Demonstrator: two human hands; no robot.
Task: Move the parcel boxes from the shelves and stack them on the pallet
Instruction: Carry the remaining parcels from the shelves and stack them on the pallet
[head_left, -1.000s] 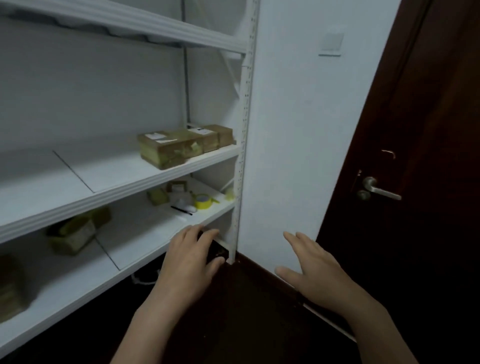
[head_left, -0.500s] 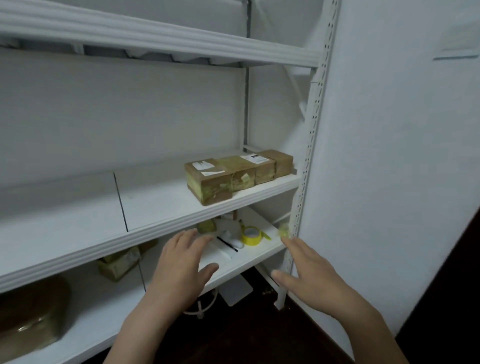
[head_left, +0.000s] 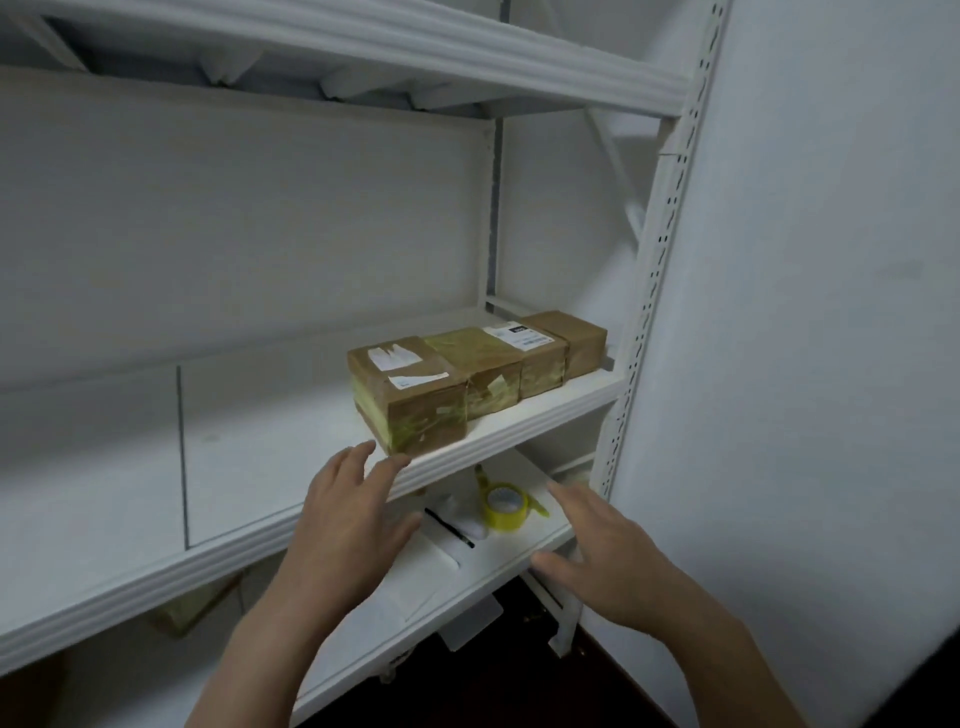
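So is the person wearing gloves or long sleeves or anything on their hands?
No. The left hand and the right hand are both bare: no gloves, no rings, and no watch or bracelet at the wrists. No sleeves show either, all the way down to the bottom edge of the picture.
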